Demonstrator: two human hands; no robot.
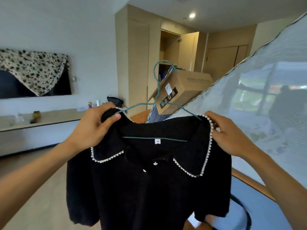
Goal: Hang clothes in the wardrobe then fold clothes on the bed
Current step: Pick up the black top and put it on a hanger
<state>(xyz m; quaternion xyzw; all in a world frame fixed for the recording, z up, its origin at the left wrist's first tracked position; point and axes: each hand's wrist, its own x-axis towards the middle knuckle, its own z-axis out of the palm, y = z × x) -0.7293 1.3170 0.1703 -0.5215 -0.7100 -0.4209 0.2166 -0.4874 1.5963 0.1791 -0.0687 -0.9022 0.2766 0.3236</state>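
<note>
Gripping the top (149, 188) on its hanger (141, 138), the left hand (93, 128) and right hand (230, 135) should next carry it to the far wardrobe (171, 47).

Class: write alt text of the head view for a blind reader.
A left hand and a right hand each hold a shoulder of a black top with a pearl-edged collar, on a green wire hanger. Behind are an open wardrobe and a cardboard box.
</note>
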